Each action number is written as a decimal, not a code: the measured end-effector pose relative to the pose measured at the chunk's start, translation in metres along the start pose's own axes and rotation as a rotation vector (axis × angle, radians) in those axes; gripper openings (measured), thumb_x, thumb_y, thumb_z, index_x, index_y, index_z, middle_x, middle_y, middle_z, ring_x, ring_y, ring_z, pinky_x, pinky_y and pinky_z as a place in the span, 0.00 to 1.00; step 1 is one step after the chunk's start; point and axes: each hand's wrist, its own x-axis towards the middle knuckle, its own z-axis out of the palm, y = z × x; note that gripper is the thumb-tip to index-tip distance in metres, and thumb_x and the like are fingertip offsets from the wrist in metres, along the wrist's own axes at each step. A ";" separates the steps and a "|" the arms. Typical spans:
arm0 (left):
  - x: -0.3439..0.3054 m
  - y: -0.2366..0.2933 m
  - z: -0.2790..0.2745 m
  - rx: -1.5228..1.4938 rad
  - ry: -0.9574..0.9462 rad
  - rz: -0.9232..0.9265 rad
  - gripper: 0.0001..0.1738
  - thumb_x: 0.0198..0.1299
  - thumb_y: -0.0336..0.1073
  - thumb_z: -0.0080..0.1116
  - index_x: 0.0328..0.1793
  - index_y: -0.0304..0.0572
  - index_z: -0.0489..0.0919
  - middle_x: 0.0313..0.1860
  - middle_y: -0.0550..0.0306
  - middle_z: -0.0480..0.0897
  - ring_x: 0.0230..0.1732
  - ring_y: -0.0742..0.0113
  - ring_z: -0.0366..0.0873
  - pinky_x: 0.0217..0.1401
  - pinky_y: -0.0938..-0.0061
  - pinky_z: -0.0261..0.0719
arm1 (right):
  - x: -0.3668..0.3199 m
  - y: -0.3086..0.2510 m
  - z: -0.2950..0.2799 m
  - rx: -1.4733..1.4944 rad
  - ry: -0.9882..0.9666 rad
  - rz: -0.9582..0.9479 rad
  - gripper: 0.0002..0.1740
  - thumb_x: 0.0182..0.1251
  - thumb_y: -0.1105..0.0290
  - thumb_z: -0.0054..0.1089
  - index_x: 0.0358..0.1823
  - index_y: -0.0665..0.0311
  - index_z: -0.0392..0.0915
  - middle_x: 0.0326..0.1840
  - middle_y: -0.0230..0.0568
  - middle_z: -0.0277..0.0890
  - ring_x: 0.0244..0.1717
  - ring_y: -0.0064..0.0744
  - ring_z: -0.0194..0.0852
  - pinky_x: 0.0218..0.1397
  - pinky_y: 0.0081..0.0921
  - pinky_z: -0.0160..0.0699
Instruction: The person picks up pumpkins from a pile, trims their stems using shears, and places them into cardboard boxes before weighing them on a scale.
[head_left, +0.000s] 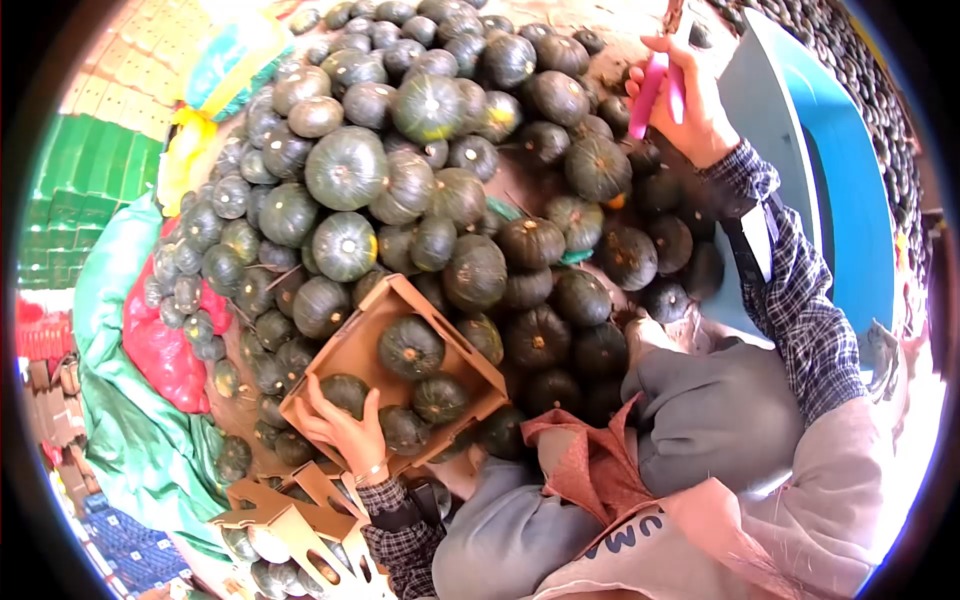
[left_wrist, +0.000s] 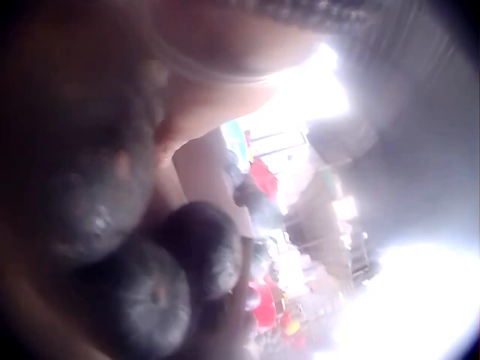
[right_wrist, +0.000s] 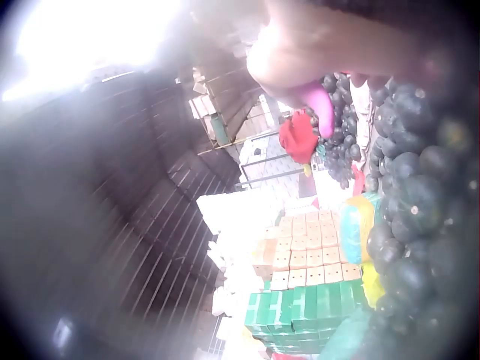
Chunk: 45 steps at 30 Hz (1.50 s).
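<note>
Head view: a kabocha (head_left: 347, 392) is cupped by the left hand (head_left: 350, 432), pink-handled clippers (head_left: 648, 98) are grasped by the right hand (head_left: 700, 118). Likely heavy and hard, the kabocha is best supported underneath.

Around our pile of squashes (head_left: 400, 190): green sheet (head_left: 130, 350) and red sack (head_left: 165, 350) left, blue bin (head_left: 840, 150) right.
</note>
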 end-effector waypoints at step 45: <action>0.030 -0.039 -0.027 -0.249 0.150 0.217 0.08 0.65 0.28 0.60 0.48 0.31 0.81 0.47 0.51 0.82 0.48 0.64 0.80 0.50 0.67 0.78 | 0.007 -0.013 0.019 0.272 -0.150 0.277 0.22 0.69 0.55 0.57 0.47 0.71 0.71 0.42 0.43 0.74 0.48 0.40 0.72 0.61 0.36 0.68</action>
